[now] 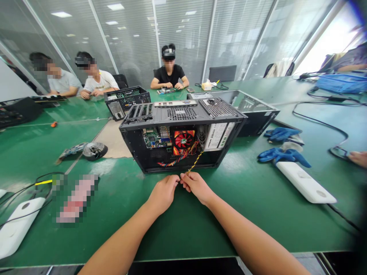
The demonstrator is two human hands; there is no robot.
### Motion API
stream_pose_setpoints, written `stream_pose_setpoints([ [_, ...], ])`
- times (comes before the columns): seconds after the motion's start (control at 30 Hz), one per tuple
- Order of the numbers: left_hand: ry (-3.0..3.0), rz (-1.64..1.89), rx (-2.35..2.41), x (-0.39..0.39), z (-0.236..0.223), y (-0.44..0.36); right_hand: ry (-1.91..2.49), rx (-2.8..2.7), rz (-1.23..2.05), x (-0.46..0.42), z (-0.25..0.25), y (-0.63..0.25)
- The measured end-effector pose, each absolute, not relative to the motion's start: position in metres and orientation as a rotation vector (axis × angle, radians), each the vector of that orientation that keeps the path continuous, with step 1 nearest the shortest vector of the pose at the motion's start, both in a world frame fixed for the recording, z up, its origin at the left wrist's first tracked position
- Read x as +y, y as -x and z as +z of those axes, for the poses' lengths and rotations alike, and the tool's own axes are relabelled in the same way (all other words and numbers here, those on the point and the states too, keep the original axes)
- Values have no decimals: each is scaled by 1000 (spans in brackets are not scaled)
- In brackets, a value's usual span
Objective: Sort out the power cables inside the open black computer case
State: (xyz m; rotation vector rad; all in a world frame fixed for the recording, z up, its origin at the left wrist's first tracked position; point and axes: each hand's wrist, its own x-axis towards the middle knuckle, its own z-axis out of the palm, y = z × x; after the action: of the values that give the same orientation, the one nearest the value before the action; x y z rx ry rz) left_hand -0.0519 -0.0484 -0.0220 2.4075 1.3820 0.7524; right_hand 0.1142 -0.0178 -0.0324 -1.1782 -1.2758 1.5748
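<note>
A black computer case (156, 119) stands with its side open towards me. In it I see a green circuit board (151, 139), a red fan (184, 141), a power supply (218, 136) with a white label, and a bundle of coloured wires (169, 164). A twisted yellow-and-black cable (196, 162) runs out of the case to my hands. My right hand (199, 187) pinches it near its end. My left hand (164, 194) is closed at the same end, fingertips meeting the right ones. The cable's tip is hidden by the fingers.
Blue gloves (282, 154) and a white power strip (305, 182) lie at right, another white strip (21, 225) at left. A heatsink fan (95, 151) rests beside cardboard (116, 139). Other cases (258, 118) stand behind. Several people sit around the green table (120, 233).
</note>
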Motion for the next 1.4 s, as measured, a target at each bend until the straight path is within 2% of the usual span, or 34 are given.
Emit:
stream_pose_setpoints([
  [0.17,-2716,526,1367,-48,-25,54,1160,-1285,1571,-18,-32,-115],
  [0.37,-2862,483,1376,-46,-29,56,1131,-1250,1568,-17,-34,-114],
  [1.1,-2824,587,1392,-47,-27,55,1159,-1268,1524,-17,-34,-114],
  [1.4,-2329,857,1395,-46,-22,52,1165,-1315,1534,-18,-33,-115],
])
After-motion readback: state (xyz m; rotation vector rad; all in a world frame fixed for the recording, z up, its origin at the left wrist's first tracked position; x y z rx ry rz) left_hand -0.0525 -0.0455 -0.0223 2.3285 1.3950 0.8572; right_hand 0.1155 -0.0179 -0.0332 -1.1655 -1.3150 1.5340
